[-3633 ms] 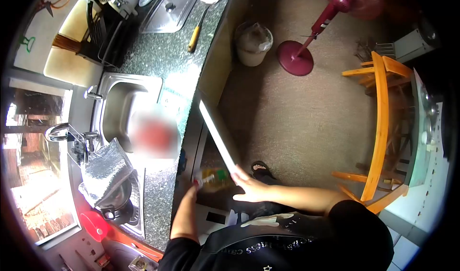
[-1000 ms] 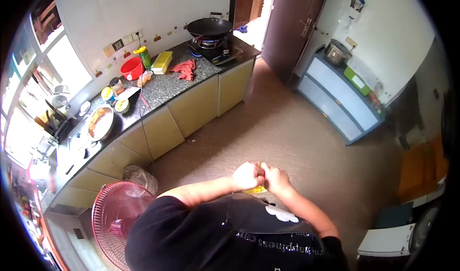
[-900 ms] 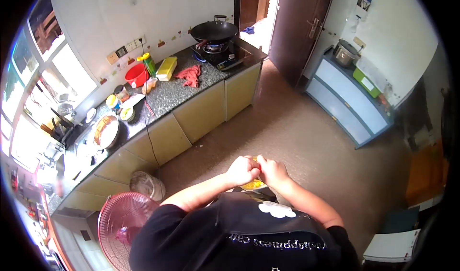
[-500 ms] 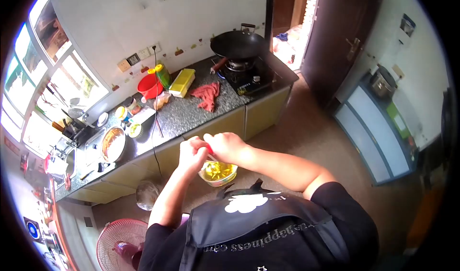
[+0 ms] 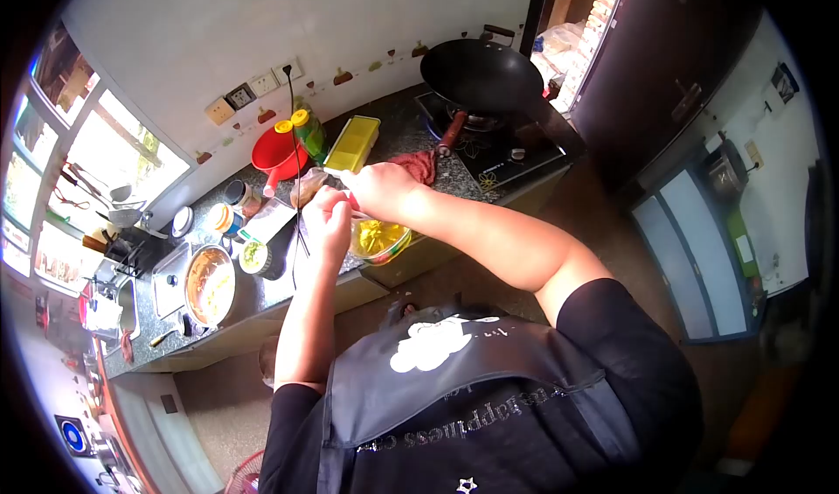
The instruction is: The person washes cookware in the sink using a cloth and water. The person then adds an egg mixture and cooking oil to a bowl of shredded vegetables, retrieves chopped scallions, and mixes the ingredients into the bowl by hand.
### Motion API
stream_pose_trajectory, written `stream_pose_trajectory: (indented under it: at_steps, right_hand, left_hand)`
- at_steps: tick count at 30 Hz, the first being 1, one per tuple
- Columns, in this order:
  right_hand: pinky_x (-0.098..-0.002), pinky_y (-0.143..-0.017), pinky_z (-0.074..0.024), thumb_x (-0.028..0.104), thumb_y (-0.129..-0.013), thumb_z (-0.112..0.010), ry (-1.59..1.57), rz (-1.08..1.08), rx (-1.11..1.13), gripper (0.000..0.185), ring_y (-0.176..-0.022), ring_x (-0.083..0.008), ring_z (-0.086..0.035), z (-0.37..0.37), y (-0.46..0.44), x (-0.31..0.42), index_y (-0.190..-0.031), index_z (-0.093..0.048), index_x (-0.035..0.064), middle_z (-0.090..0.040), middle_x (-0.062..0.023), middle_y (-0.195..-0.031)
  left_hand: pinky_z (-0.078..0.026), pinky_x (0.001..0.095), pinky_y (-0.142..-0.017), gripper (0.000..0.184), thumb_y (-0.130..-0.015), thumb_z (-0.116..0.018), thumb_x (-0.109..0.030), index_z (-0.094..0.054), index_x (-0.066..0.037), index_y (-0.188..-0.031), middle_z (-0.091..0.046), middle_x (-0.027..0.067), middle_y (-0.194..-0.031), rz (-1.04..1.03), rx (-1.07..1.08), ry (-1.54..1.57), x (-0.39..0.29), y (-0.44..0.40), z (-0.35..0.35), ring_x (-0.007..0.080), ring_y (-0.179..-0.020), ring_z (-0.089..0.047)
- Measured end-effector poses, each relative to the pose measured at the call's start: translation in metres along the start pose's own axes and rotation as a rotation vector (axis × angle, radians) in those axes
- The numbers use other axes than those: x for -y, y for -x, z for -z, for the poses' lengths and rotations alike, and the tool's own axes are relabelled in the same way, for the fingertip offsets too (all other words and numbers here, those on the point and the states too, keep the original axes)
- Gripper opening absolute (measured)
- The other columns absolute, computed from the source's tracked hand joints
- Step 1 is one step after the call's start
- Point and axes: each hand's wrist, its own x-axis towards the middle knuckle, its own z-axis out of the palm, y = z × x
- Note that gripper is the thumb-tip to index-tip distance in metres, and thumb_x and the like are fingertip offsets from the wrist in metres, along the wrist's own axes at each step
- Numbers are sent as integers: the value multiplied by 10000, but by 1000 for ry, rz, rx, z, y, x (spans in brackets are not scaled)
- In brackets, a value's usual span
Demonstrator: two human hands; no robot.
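My left hand (image 5: 327, 219) and my right hand (image 5: 377, 192) are together over the front of the counter, fingers closed. A small red piece (image 5: 352, 200) shows between them; the rest of what they grip is hidden. Right below my right hand is a clear, rounded container (image 5: 381, 242) with yellow contents, partly covered by that hand. How it is held or supported cannot be told. Behind my hands lie a tied plastic bag (image 5: 308, 186) and a crumpled red cloth (image 5: 414, 167).
A black wok (image 5: 481, 76) sits on the stove (image 5: 498, 149). Along the counter are a yellow-green box (image 5: 353, 144), a red dipper (image 5: 274, 153), a green bottle (image 5: 309, 135), jars, a small bowl (image 5: 254, 256) and a metal basin (image 5: 210, 284). A black cord (image 5: 291, 114) hangs from the wall socket.
My hands and the clear container have come forward, from above the floor to the counter's front edge. The view has shifted closer to the counter. Both hands stay closed together.
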Motion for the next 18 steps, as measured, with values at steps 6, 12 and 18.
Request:
stream_pose_trajectory:
  at_steps: [6,12,18]
  right_hand:
    - [-409,-504,-520,330,-819,-577,130,36,19,255,-570,-312,-633,-29,-35,-16,-902,-549,91,-606,-145,-654]
    - [-402,-726,-494,229,-839,-576,32,229,416,177,-861,-312,-602,-4,-62,-33,-960,-543,104,-600,-115,-929]
    - [-391,-910,-451,224,-722,-737,-373,199,459,615,-1097,-327,-507,10,-73,-43,-1259,-446,151,-452,-119,-1213]
  left_hand:
    - [-421,362,-584,45,-667,-512,-20,-524,-4,-626,-500,123,-621,-204,-67,36,55,-10,1,281,-607,-488]
    - [-435,389,-702,152,-721,-610,-60,-501,-40,-618,-499,113,-657,-400,17,-118,115,26,-9,308,-740,-519]
    - [-434,382,-702,153,-702,-619,-56,-497,-39,-611,-498,108,-661,-386,8,-37,118,21,-6,298,-751,-522]
